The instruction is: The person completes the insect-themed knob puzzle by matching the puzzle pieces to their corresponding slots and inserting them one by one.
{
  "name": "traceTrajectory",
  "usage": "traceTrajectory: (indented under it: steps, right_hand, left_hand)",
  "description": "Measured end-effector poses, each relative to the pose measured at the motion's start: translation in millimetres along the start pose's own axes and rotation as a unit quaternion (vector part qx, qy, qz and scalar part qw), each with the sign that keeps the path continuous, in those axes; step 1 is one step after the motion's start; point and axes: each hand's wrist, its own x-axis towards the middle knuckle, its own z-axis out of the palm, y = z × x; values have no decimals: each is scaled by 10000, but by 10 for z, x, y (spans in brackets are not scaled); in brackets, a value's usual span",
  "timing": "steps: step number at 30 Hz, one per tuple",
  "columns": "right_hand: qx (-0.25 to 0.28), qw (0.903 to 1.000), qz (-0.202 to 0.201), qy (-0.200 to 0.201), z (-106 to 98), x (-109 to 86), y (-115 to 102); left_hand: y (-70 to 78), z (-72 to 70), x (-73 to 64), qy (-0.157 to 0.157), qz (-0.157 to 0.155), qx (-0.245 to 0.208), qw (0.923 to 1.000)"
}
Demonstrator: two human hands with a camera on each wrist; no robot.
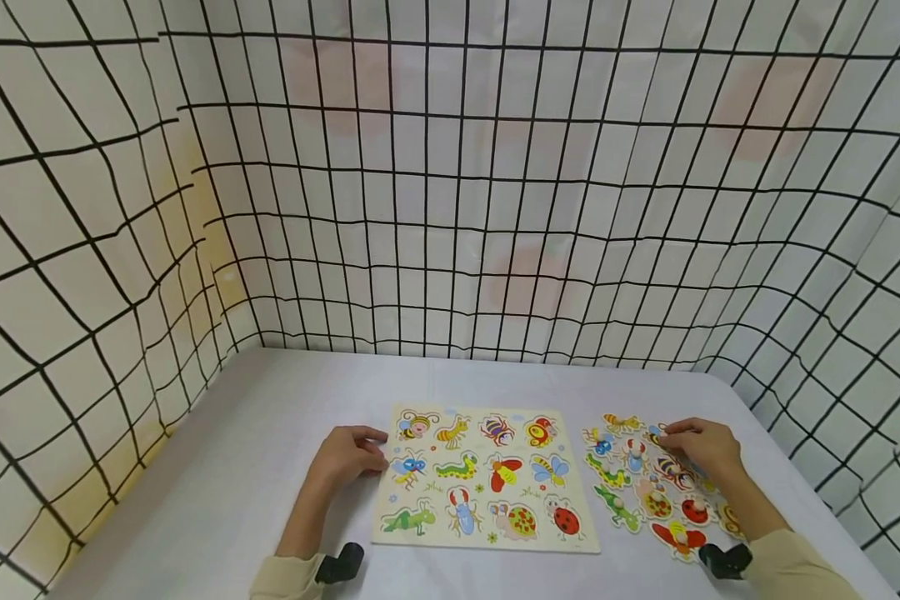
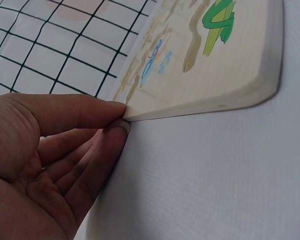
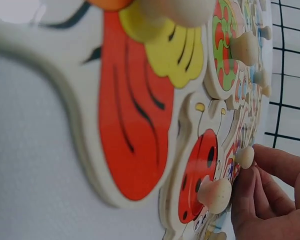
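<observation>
A flat puzzle board (image 1: 487,492) with printed insects lies on the table. My left hand (image 1: 345,454) touches its left edge, the thumb and forefinger set apart along it. In the left wrist view the fingertips (image 2: 121,110) are right at the board's side (image 2: 240,102). Over the pile of knobbed insect pieces, my right hand (image 1: 705,446) pinches at a small bee piece (image 1: 654,433), whose knob is hidden by the fingers. Next to those fingers are the spider piece (image 1: 673,472) and, nearer the right wrist camera, a ladybird piece (image 3: 200,170).
Also in the pile are a red-winged insect piece (image 1: 678,537), a green grasshopper piece (image 1: 617,508), a caterpillar piece (image 1: 607,472) and a snail piece (image 1: 654,502), some overlapping. A white wall with black grid lines (image 1: 457,208) encloses the white table (image 1: 307,375) at the back and sides.
</observation>
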Motion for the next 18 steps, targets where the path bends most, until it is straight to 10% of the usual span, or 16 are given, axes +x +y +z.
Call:
traceTrajectory:
  steps: [18]
  right_hand:
    - [-183,9997,-141,120,9,-36,5]
  left_hand:
    - [-56,21,38,22,19,30,10000]
